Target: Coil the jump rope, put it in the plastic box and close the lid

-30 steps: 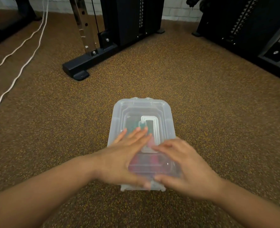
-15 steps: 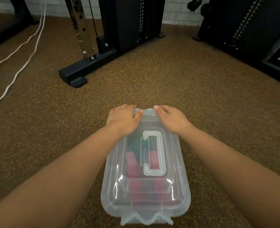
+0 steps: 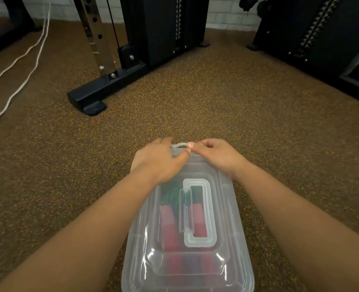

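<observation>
A clear plastic box (image 3: 240,249) lies on the speckled floor right in front of me, its lid (image 3: 224,207) on top with a moulded handle (image 3: 197,213) lying flat. Through the lid I see the jump rope (image 3: 168,224) inside, with red handles and a green coiled cord. My left hand (image 3: 157,161) and my right hand (image 3: 216,157) both rest on the far end of the lid. Their fingers curl over the far latch (image 3: 179,145) and pinch it from either side.
A black weight machine foot (image 3: 88,100) stands on the floor ahead on the left, with its steel upright (image 3: 98,36) behind. Another black machine (image 3: 313,34) fills the far right. A white cord (image 3: 20,81) runs along the floor at the left.
One second ago both hands pressed flat on the near end of the lid. They have since moved to the far end and closed on the latch there. The view has tilted down.
</observation>
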{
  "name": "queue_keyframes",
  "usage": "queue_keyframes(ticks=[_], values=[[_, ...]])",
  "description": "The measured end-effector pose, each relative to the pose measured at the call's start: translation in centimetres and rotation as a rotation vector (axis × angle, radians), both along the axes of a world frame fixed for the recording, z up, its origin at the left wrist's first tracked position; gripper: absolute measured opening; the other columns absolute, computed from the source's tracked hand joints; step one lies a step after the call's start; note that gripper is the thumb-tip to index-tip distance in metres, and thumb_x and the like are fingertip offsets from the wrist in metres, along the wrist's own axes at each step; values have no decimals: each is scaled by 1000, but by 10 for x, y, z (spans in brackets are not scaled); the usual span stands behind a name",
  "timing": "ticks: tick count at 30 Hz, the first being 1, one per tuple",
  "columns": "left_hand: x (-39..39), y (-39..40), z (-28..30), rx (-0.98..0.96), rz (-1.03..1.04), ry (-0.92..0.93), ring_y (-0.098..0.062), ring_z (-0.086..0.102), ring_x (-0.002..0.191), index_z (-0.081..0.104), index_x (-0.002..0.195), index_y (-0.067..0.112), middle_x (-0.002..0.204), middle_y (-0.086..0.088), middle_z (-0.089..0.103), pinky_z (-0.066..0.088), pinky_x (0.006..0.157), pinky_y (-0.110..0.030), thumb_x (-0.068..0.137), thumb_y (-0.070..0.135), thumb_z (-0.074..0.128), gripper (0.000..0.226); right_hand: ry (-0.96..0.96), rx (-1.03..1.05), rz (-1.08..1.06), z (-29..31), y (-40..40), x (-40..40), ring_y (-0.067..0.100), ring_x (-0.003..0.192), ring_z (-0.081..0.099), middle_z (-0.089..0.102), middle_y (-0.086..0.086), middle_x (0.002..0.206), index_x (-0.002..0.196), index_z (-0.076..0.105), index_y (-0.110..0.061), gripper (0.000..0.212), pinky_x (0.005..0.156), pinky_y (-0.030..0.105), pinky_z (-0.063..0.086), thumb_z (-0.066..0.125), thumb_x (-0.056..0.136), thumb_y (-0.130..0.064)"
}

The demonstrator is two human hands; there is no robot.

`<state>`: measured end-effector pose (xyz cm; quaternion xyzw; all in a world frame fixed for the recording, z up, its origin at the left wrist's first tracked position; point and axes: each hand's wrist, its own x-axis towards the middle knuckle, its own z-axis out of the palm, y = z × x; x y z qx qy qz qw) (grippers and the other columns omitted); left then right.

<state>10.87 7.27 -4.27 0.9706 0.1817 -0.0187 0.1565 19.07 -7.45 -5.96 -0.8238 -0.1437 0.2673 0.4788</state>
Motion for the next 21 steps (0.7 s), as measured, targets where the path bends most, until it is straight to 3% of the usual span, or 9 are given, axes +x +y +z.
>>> queue_keyframes(ticks=[5,10,15,21], values=[[-5,14,-1,-167,-123,-66,-17,52,116,46,131,25,129,4,49,42,92,-34,85,60,47,57,-118,1,10,-5,-3,-2,9,77,56,62,-9,83,96,67,-24,46,68,25,42,69,69,-61],[-6,30,-4,-498,-177,-65,-10,48,111,53,129,23,116,8,47,36,91,-23,87,34,61,43,-94,17,69,-5,-11,-4,19,98,64,64,-1,107,107,61,-27,46,84,35,53,76,69,-48],[-6,26,-7,-528,-153,-150,-9,50,105,58,123,20,113,6,50,36,88,-21,87,26,63,37,-116,46,72,-6,-10,-3,27,97,65,67,5,103,98,64,-26,37,85,43,55,78,69,-43],[-11,22,-6,-491,-114,-237,-13,54,104,64,117,17,112,2,56,40,89,-23,86,26,65,32,-274,72,-8,4,-9,-17,14,86,59,66,-1,95,92,66,-24,25,77,29,48,77,73,-37]])
